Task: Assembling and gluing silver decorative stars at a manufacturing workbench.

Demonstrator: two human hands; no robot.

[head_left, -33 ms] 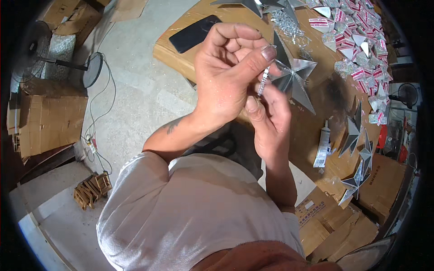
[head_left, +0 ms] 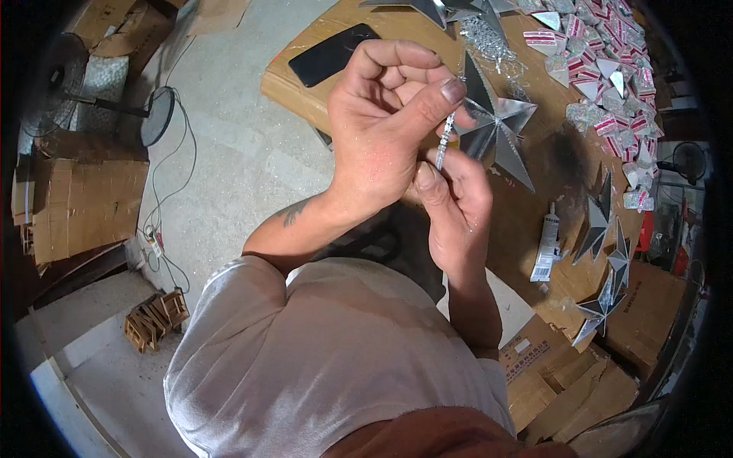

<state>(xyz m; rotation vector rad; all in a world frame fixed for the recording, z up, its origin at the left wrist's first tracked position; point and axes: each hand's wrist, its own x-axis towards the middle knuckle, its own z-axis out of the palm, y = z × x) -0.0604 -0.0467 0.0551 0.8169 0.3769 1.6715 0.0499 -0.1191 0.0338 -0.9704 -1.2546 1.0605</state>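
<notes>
My left hand [head_left: 374, 133] is raised over the table, with its thumb and fingers pinched on a thin sparkly silver strip [head_left: 444, 142] that looks like rhinestone chain. The strip runs down to my right hand [head_left: 456, 202], whose thumb and index finger grip its lower end. My left thumb and fingers partly hide the upper end. Just beyond my hands, a faceted silver star [head_left: 500, 122] lies on the brown cardboard surface. Behind it is a loose heap of silver sparkly chain [head_left: 489, 47].
A black phone [head_left: 332, 55] rests at the table's left edge. Many glittery wedge pieces with pink-white labels [head_left: 603, 84] cover the far right. A white tube [head_left: 545, 248] and more silver stars [head_left: 599, 229] lie nearer. Cardboard boxes [head_left: 92, 202] and a fan [head_left: 57, 80] stand left.
Slightly more of the silver strip shows between my hands. The table has shifted very slightly in view; both hands keep nearly the same place and grip.
</notes>
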